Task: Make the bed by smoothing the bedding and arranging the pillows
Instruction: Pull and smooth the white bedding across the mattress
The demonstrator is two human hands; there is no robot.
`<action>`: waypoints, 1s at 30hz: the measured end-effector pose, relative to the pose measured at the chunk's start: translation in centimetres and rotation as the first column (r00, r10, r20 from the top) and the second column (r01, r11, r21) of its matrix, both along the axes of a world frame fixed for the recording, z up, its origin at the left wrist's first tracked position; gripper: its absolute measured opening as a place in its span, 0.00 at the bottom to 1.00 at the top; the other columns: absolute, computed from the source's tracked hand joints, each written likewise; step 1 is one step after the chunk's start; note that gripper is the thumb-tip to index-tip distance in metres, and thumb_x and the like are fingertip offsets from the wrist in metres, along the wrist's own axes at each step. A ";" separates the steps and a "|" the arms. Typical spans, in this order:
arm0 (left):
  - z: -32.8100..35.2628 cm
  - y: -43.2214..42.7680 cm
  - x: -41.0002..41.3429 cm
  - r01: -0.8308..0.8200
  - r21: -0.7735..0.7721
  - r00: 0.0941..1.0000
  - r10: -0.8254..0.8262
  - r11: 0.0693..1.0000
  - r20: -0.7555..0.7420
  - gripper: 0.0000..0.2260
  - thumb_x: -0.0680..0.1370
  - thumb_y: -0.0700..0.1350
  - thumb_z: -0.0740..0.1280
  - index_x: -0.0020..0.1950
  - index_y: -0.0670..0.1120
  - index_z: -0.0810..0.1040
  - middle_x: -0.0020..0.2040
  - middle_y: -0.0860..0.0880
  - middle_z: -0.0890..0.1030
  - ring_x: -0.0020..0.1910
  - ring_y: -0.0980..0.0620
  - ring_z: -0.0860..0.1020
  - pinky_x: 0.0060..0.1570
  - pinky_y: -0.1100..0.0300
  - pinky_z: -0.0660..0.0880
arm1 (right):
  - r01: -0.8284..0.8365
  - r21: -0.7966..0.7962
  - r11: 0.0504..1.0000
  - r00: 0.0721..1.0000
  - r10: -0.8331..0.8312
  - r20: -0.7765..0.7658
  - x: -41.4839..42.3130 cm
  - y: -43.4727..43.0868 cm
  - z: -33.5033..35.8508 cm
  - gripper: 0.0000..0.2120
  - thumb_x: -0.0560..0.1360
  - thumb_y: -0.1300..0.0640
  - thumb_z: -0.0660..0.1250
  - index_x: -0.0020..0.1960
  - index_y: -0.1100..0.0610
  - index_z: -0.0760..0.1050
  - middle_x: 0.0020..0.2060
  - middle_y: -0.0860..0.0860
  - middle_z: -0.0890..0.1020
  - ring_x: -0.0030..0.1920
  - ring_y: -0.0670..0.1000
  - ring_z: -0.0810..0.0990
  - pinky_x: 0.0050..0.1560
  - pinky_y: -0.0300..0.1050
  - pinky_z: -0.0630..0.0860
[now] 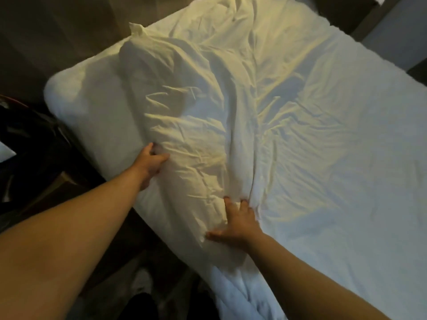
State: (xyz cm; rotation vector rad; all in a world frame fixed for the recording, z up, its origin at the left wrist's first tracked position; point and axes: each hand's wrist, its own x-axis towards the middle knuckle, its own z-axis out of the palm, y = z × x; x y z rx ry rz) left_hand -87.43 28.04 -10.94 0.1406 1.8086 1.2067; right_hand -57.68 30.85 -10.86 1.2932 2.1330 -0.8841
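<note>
Head view: looks down on one corner of a bed, with two bare arms reaching in from below.
Bed (69, 93): white, running from lower centre to upper right. Its rounded corner shows at the left, beside the pillow.
Sheet (335, 158): white and creased, covering the right part of the bed. A ridge of folds runs up its middle.
Pillow (184, 135): white, in a crumpled case. It lies lengthwise along the left side of the bed, from the near edge toward the top left. A loose end of the case sticks up at its far end.
Left hand (151, 161): at the pillow's left edge, about midway along. The thumb and fingers are curled in and pinch a bit of the case between them.
Right hand (238, 224): palm down on the pillow's near right corner. The thumb is splayed out to the left and the fingers are spread and released. Their tips sink into the fold where the pillow meets the sheet. The hand presses the pillow and grasps nothing.
Bunched cloth (242, 294): white, hanging off the near edge of the bed, just below the right hand.
Floor (46, 24): dark brown, to the left of the bed.
Dark shape (27, 139): black, left of the bed corner. What it is cannot be told.
</note>
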 end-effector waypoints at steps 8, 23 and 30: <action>1.1 3.1 -1.8 -0.081 0.092 0.988 0.068 0.992 0.139 0.20 0.78 0.43 0.68 0.68 0.39 0.71 0.51 0.40 0.80 0.42 0.44 0.80 0.44 0.45 0.78 | 0.118 0.138 0.983 0.986 -0.099 -0.132 -2.4 -0.4 1.1 0.13 0.74 0.51 0.64 0.57 0.51 0.79 0.54 0.56 0.80 0.52 0.59 0.78 0.48 0.43 0.70; 0.9 -1.9 -8.2 0.001 -0.004 0.960 0.000 1.000 0.279 0.07 0.81 0.35 0.59 0.51 0.43 0.75 0.39 0.45 0.81 0.32 0.52 0.80 0.28 0.62 0.78 | 0.081 -0.076 0.994 0.898 -0.106 -0.426 -10.4 -8.3 1.9 0.10 0.70 0.48 0.67 0.43 0.55 0.78 0.41 0.52 0.79 0.46 0.53 0.77 0.44 0.41 0.69; 1.0 -1.5 -10.8 0.165 0.062 0.985 -0.162 0.984 -0.055 0.30 0.77 0.39 0.69 0.76 0.49 0.61 0.61 0.47 0.74 0.52 0.48 0.77 0.43 0.56 0.76 | 0.745 -0.333 0.578 0.336 -0.757 -0.560 -14.2 1.8 2.5 0.41 0.66 0.41 0.75 0.72 0.54 0.61 0.67 0.54 0.71 0.65 0.54 0.72 0.65 0.55 0.72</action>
